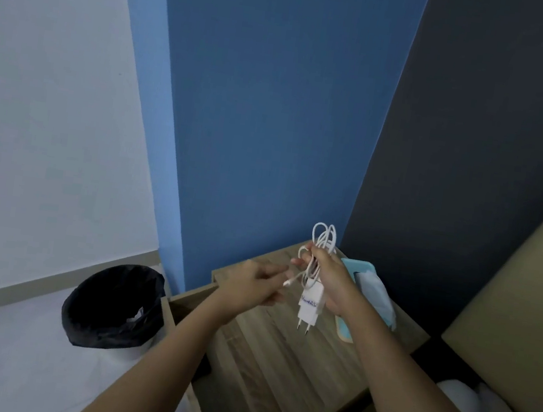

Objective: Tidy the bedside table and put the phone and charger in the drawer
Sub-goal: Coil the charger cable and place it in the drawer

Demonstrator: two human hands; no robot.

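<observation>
My right hand point(329, 279) holds a white charger point(309, 306) above the wooden bedside table point(277, 362). The plug hangs prongs down, and the white cable is bundled in loops that stick up above my fingers. My left hand point(258, 285) is just left of it, with the fingertips at the cable's loose end connector. The drawer point(177, 307) is pulled open on the table's left side; my left forearm hides most of its inside. I see no phone for certain.
A light blue tissue box point(369, 291) with a tissue sticking out lies on the table's right side, behind my right wrist. A bin with a black bag point(112, 306) stands on the floor to the left. A bed headboard point(528, 291) is on the right.
</observation>
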